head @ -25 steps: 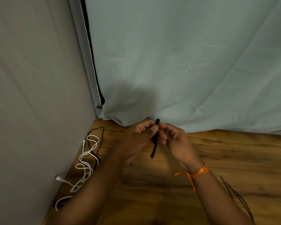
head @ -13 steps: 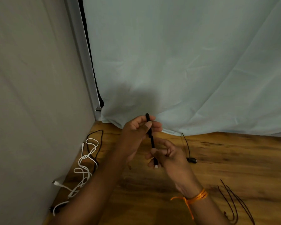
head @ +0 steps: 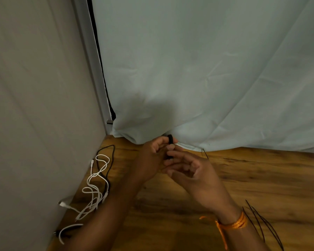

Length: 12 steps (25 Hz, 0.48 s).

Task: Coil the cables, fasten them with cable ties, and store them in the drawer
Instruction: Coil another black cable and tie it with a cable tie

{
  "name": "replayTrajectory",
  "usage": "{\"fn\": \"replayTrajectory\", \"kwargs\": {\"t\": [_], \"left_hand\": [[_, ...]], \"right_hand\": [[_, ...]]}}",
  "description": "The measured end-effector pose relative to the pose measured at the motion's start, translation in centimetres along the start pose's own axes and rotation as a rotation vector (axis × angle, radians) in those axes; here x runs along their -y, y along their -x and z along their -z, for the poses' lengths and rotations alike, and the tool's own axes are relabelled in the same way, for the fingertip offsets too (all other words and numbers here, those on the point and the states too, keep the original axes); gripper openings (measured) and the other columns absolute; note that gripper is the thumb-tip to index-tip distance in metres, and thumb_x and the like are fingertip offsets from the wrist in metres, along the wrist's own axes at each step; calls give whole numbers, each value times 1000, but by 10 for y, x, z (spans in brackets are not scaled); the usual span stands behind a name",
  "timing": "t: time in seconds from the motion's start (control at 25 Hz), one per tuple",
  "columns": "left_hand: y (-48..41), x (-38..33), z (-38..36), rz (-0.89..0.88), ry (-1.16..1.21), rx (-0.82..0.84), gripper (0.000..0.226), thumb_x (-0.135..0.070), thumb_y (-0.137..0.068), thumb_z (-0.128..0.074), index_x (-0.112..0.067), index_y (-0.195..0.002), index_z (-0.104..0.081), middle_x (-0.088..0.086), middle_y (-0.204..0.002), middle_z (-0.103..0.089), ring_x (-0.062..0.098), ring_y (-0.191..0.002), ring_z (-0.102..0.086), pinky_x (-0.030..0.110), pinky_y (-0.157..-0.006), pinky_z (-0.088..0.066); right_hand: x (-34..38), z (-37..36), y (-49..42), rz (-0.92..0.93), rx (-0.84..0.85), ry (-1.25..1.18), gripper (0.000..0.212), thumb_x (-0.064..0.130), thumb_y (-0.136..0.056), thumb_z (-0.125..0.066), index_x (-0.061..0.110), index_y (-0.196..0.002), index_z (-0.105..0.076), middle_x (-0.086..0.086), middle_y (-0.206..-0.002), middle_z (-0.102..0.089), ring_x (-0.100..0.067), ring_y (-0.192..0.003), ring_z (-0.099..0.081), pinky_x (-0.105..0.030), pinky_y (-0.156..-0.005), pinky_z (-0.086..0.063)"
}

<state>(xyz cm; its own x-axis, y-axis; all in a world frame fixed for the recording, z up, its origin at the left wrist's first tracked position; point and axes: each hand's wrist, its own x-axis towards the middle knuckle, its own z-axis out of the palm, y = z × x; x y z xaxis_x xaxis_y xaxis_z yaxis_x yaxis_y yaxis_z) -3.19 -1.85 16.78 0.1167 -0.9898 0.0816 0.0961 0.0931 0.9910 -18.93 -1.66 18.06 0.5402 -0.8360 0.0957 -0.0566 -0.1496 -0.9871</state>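
Note:
A folded black cable (head: 170,139) stands upright between my two hands above the wooden table (head: 261,178). My left hand (head: 150,160) pinches its upper part with thumb and fingers. My right hand (head: 187,169), palm turned up, touches the cable's lower end with its fingertips; most of the cable is hidden by fingers. A thin black strand (head: 205,153) trails behind my right hand. Several black cable ties (head: 263,225) lie by my right wrist. A tangled white cable (head: 94,189) and another black cable (head: 107,160) lie at the left.
A grey wall (head: 34,105) closes off the left side and a pale blue cloth (head: 207,69) hangs along the back of the table. An orange thread band (head: 236,223) circles my right wrist. No drawer is visible.
My right hand has risen from the cable's lower end toward my left hand and turned palm up. The visible part of the black cable has become shorter. The small plug seen on the table is now hidden.

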Motion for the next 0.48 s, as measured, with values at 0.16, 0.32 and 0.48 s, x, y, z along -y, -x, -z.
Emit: {"fn": "replayTrajectory", "kwargs": {"t": [0.16, 0.32, 0.48], "left_hand": [[8, 4, -1, -58, -96, 87, 27, -7, -98, -50, -20, -115, -65, 0, -105, -73, 16, -99, -68, 31, -85, -53], [14, 2, 4, -91, -309, 132, 31, -17, -101, -45, -19, -129, -58, -5, -112, -68, 5, -102, -63, 21, -87, -49], [14, 2, 8, -110, -452, 184, 36, -23, -103, -42, -24, -137, -51, -1, -125, -65, 11, -114, -60, 28, -98, -47]], "right_hand": [[2, 3, -14, 134, -196, 149, 19, 3, -87, -69, 18, -95, -75, -2, -74, -74, -14, -60, -68, -30, -59, -54], [3, 7, -19, 321, -306, 388, 12, 11, -81, -77, 18, -91, -78, 8, -82, -61, -10, -64, -57, -12, -58, -42], [-2, 5, -24, 309, -319, 459, 9, 11, -84, -73, 17, -90, -70, 9, -100, -58, -13, -70, -58, -13, -58, -42]]}}
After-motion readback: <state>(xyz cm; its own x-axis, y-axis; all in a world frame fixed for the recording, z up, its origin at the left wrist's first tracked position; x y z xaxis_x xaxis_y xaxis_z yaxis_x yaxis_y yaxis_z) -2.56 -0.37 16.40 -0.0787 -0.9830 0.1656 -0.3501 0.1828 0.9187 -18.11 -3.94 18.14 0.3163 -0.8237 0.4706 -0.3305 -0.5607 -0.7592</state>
